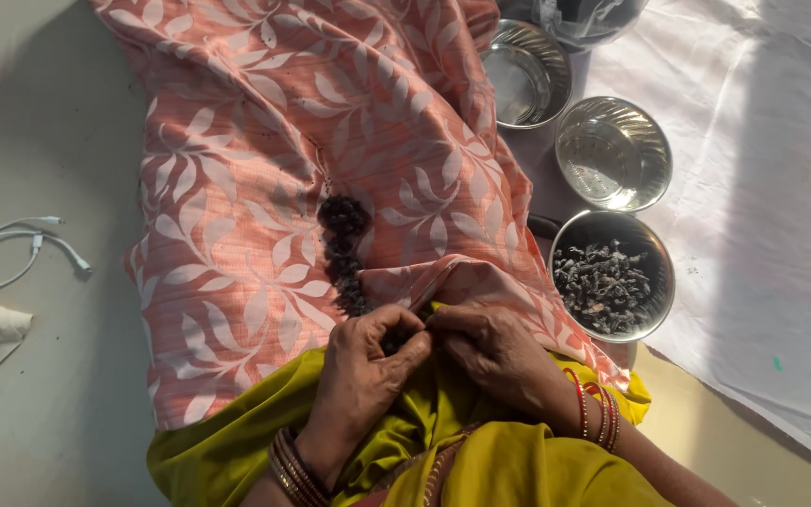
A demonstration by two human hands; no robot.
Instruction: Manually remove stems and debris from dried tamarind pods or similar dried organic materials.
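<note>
- We see the left hand (360, 371) and the right hand (492, 349) meeting fingertip to fingertip over the lap, at the near end of a dark beaded string (344, 252).
- Left hand: fingers curled in, pinching the near end of the string between thumb and fingers; the exact contact point is hidden behind the knuckles.
- Right hand: fingers pressed together against the left fingertips, pinching something small; we cannot tell what it is.
- The string lies on the pink leaf-print cloth (265, 141) and runs from mid-cloth down to the hands. Beads are dark, rough and clustered.
- The cloth is draped over the lap, with yellow-green fabric (481, 460) below it.
- Bangles on both wrists: red ones (599, 413) on the right, darker ones on the left.
- Three steel bowls sit to the right of the cloth on a white sheet (762, 188). The nearest bowl (654, 282) holds dark shrivelled pieces. The middle bowl (614, 155) and the far bowl (526, 73) look empty.
- A white cable (25, 246) lies on the floor, far left, well apart from the hands.
</note>
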